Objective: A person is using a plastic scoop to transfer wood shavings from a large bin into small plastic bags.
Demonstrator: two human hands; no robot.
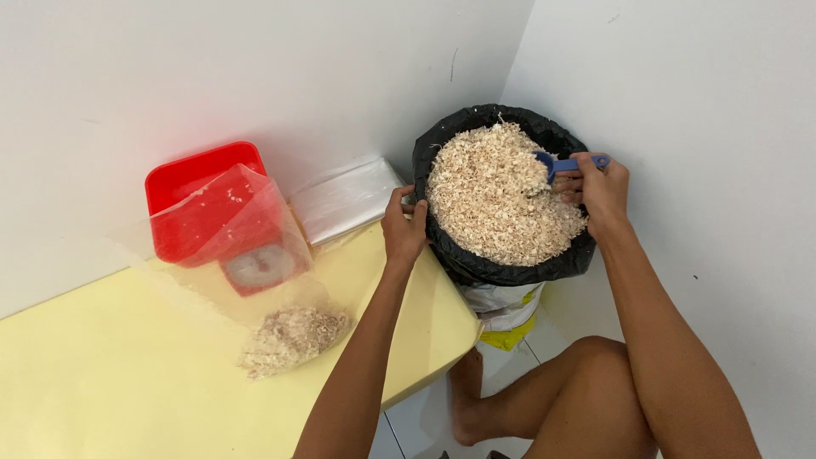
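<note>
Two hands at work on the black sack point(501, 268), which sits in the corner of the white walls, brim-full of pale wood shavings point(497, 200).

Right hand point(602, 191) is at the sack's far-right rim, fingers curled tight round the handle of a small blue scoop point(565, 163). Scoop bowl is dug into the shavings near the top of the heap, handle end sticking out past the knuckles.

Left hand point(404, 225) is on the sack's left rim, fingers and thumb pinching the black plastic edge.

Left of the sack, touching it or nearly so, is a low pale-yellow table point(127, 374). On it, well apart from the sack, a red kitchen scale point(217, 212) w/ a round dial stands against the wall. A clear plastic bag point(255, 289) is draped over the scale's front and lies on the table below it, w/ a small heap of the same shavings in its lower end. Betw. scale and sack, a folded stack of clear bags point(344, 200) leans at the wall.

Under the sack, a bit of white and yellow bag point(506, 319) shows. Person's bare knee and foot are on the tile floor below the sack.
</note>
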